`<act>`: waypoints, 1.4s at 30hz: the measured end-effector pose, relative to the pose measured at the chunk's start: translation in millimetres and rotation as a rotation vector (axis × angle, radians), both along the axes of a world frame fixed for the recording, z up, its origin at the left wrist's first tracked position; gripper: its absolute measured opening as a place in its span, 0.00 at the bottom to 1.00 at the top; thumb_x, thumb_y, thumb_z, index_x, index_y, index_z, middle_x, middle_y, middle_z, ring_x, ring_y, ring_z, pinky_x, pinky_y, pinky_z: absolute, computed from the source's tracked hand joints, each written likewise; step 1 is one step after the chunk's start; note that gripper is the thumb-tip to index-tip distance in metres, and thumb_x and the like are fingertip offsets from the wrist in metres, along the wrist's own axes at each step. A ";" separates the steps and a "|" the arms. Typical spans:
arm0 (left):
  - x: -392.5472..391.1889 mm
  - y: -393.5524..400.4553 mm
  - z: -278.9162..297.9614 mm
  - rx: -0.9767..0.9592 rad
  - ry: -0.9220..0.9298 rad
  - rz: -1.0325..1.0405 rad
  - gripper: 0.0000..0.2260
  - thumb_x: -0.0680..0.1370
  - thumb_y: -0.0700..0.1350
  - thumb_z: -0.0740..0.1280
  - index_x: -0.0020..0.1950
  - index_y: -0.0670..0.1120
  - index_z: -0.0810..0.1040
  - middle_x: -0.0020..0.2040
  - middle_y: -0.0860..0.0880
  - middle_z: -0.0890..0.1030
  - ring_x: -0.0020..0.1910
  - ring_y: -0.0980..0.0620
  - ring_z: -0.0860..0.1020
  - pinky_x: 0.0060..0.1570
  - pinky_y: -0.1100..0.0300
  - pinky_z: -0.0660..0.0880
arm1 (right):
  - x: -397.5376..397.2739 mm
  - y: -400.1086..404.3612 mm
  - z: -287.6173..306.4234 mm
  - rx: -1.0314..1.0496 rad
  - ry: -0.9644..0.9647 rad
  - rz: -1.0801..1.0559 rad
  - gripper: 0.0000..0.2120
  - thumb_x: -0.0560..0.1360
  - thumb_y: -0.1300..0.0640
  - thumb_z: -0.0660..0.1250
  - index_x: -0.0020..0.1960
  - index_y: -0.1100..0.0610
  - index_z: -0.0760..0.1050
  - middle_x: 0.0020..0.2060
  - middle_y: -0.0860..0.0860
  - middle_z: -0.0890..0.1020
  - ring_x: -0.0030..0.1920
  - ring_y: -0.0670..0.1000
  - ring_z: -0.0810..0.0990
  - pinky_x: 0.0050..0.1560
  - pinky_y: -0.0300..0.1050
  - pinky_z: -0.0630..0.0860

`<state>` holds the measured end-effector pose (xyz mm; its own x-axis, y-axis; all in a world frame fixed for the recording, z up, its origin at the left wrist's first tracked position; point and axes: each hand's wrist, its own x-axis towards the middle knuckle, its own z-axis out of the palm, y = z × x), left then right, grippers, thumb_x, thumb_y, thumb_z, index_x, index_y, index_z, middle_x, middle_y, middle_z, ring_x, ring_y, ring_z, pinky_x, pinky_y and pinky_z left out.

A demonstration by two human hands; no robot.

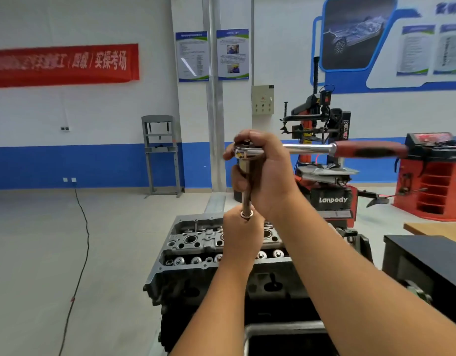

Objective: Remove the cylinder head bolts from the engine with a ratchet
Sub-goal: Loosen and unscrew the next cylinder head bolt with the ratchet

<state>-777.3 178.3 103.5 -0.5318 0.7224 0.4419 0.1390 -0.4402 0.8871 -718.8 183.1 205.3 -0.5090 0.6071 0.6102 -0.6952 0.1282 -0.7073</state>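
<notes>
My right hand (262, 170) wraps the ratchet (250, 151) at its head, steadying it, while my left hand (243, 227) pinches the lower end of the extension bar (246, 199) — probably to guide the socket, though my fingers hide whether a bolt sits in it. The red handle (370, 149) juts out rightward, free to swing. The engine (196, 242) stands just below, its cylinder head open upward. A tyre changer (327, 176) stands behind and a dark worktop (427, 255) at my right — neither crowds the handle.

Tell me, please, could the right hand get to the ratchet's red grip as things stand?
Probably yes: the right hand holds the ratchet head, and the red grip juts out rightward with nothing covering it.
</notes>
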 end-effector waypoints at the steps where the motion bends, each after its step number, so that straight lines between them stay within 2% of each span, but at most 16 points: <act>1: 0.3 1.1 0.0 0.002 0.019 0.025 0.18 0.75 0.34 0.64 0.27 0.47 0.65 0.24 0.51 0.65 0.25 0.54 0.60 0.27 0.58 0.58 | -2.3 -4.7 -5.2 0.038 0.035 -0.142 0.07 0.73 0.51 0.66 0.45 0.54 0.79 0.39 0.56 0.81 0.24 0.52 0.69 0.25 0.39 0.65; 4: -1.6 -1.0 -0.8 -0.016 0.094 0.087 0.12 0.79 0.35 0.66 0.36 0.39 0.73 0.30 0.46 0.73 0.28 0.54 0.66 0.29 0.61 0.66 | -16.4 -14.0 -16.7 0.216 0.090 -0.534 0.03 0.72 0.52 0.72 0.44 0.49 0.79 0.36 0.49 0.80 0.30 0.52 0.73 0.31 0.41 0.70; 6: -4.9 -6.1 -0.5 -0.049 0.049 0.020 0.11 0.81 0.34 0.64 0.39 0.38 0.74 0.34 0.46 0.75 0.32 0.50 0.70 0.33 0.55 0.71 | -22.6 -14.5 -14.0 0.299 0.054 -0.589 0.02 0.72 0.53 0.72 0.43 0.49 0.80 0.34 0.47 0.80 0.31 0.51 0.74 0.32 0.42 0.71; 10: -10.3 -26.2 0.1 -0.112 0.037 -0.206 0.07 0.73 0.42 0.69 0.42 0.39 0.75 0.34 0.44 0.75 0.33 0.47 0.72 0.33 0.55 0.69 | -1.7 2.7 3.2 0.083 -0.080 0.052 0.08 0.74 0.51 0.64 0.44 0.54 0.78 0.38 0.53 0.80 0.23 0.49 0.65 0.25 0.38 0.58; 13: -16.6 -34.6 8.1 -0.088 0.118 -0.265 0.07 0.78 0.41 0.71 0.52 0.39 0.79 0.42 0.43 0.83 0.41 0.47 0.81 0.45 0.53 0.78 | 14.3 15.1 5.0 -0.044 -0.043 0.197 0.08 0.73 0.48 0.64 0.43 0.52 0.77 0.39 0.53 0.80 0.21 0.49 0.64 0.27 0.37 0.56; 15: -20.6 -31.3 18.6 -0.038 0.206 -0.221 0.04 0.81 0.37 0.69 0.54 0.43 0.81 0.45 0.43 0.86 0.43 0.49 0.83 0.46 0.56 0.81 | 13.8 10.8 0.2 -0.021 0.014 0.066 0.07 0.74 0.49 0.66 0.44 0.53 0.78 0.41 0.56 0.82 0.22 0.52 0.67 0.26 0.39 0.61; 18: -16.3 -28.7 27.1 0.056 0.341 -0.149 0.14 0.79 0.29 0.63 0.43 0.46 0.80 0.34 0.54 0.83 0.32 0.61 0.77 0.33 0.68 0.73 | 0.5 -7.4 -12.7 0.146 0.101 -0.329 0.06 0.75 0.53 0.68 0.46 0.55 0.80 0.42 0.60 0.83 0.24 0.56 0.73 0.26 0.43 0.71; 21: -10.0 -25.7 21.8 0.174 0.310 -0.121 0.13 0.77 0.32 0.61 0.39 0.49 0.76 0.31 0.56 0.78 0.31 0.59 0.73 0.33 0.67 0.70 | -10.1 -9.3 -11.7 0.300 0.046 -0.545 0.05 0.73 0.54 0.69 0.45 0.55 0.81 0.39 0.56 0.83 0.24 0.58 0.77 0.25 0.45 0.72; 26: -5.8 -11.6 24.4 0.119 0.076 -0.204 0.10 0.71 0.38 0.62 0.31 0.49 0.68 0.27 0.50 0.64 0.27 0.54 0.61 0.28 0.58 0.59 | 9.3 16.0 11.3 0.097 -0.104 0.232 0.07 0.71 0.54 0.65 0.43 0.56 0.79 0.39 0.58 0.80 0.21 0.52 0.68 0.26 0.38 0.61; 28: -3.0 -6.4 29.5 0.071 0.098 -0.206 0.06 0.70 0.40 0.62 0.32 0.44 0.67 0.28 0.48 0.62 0.25 0.53 0.60 0.27 0.58 0.57 | 15.5 23.3 10.2 0.035 -0.054 0.302 0.08 0.71 0.52 0.64 0.41 0.55 0.79 0.39 0.57 0.80 0.21 0.51 0.68 0.28 0.38 0.59; 31: -1.3 -1.4 27.5 0.127 0.188 -0.139 0.12 0.73 0.37 0.61 0.30 0.44 0.69 0.25 0.48 0.65 0.24 0.54 0.63 0.25 0.58 0.59 | 18.5 18.5 0.0 0.046 0.015 0.104 0.07 0.75 0.53 0.64 0.45 0.54 0.79 0.41 0.57 0.81 0.24 0.53 0.70 0.28 0.41 0.61; 34: 0.0 15.5 19.0 0.111 0.124 -0.047 0.20 0.81 0.31 0.63 0.32 0.48 0.73 0.26 0.54 0.72 0.25 0.59 0.74 0.27 0.67 0.68 | 3.3 -2.8 -16.4 0.159 0.108 -0.354 0.03 0.74 0.52 0.69 0.44 0.50 0.80 0.40 0.55 0.82 0.27 0.55 0.76 0.26 0.41 0.71; 36: 6.4 21.6 20.9 0.109 -0.008 0.003 0.26 0.84 0.33 0.56 0.28 0.51 0.71 0.24 0.55 0.70 0.22 0.58 0.73 0.29 0.59 0.66 | -6.7 -5.6 -15.2 0.300 0.064 -0.583 0.02 0.73 0.51 0.71 0.43 0.48 0.80 0.36 0.49 0.82 0.29 0.54 0.79 0.30 0.42 0.74; 38: 4.4 18.9 18.2 0.122 0.000 0.026 0.23 0.80 0.33 0.57 0.24 0.46 0.67 0.21 0.51 0.66 0.21 0.54 0.64 0.31 0.50 0.57 | -2.0 4.4 -3.2 0.329 -0.107 -0.421 0.05 0.72 0.50 0.71 0.44 0.51 0.80 0.36 0.52 0.81 0.27 0.57 0.77 0.28 0.43 0.71; 40: 0.0 7.4 19.3 0.113 0.085 -0.012 0.16 0.75 0.36 0.62 0.28 0.42 0.64 0.25 0.47 0.62 0.25 0.51 0.59 0.28 0.54 0.56 | 9.2 18.5 10.9 0.198 -0.208 0.010 0.06 0.73 0.53 0.67 0.45 0.55 0.78 0.39 0.56 0.79 0.24 0.54 0.72 0.28 0.41 0.67; 42: -6.8 -1.7 22.3 0.037 0.089 -0.132 0.12 0.70 0.42 0.64 0.30 0.42 0.64 0.26 0.48 0.59 0.25 0.52 0.56 0.26 0.59 0.55 | 15.0 24.9 15.6 0.040 -0.157 0.245 0.04 0.70 0.54 0.65 0.42 0.54 0.77 0.37 0.55 0.76 0.23 0.50 0.67 0.31 0.40 0.60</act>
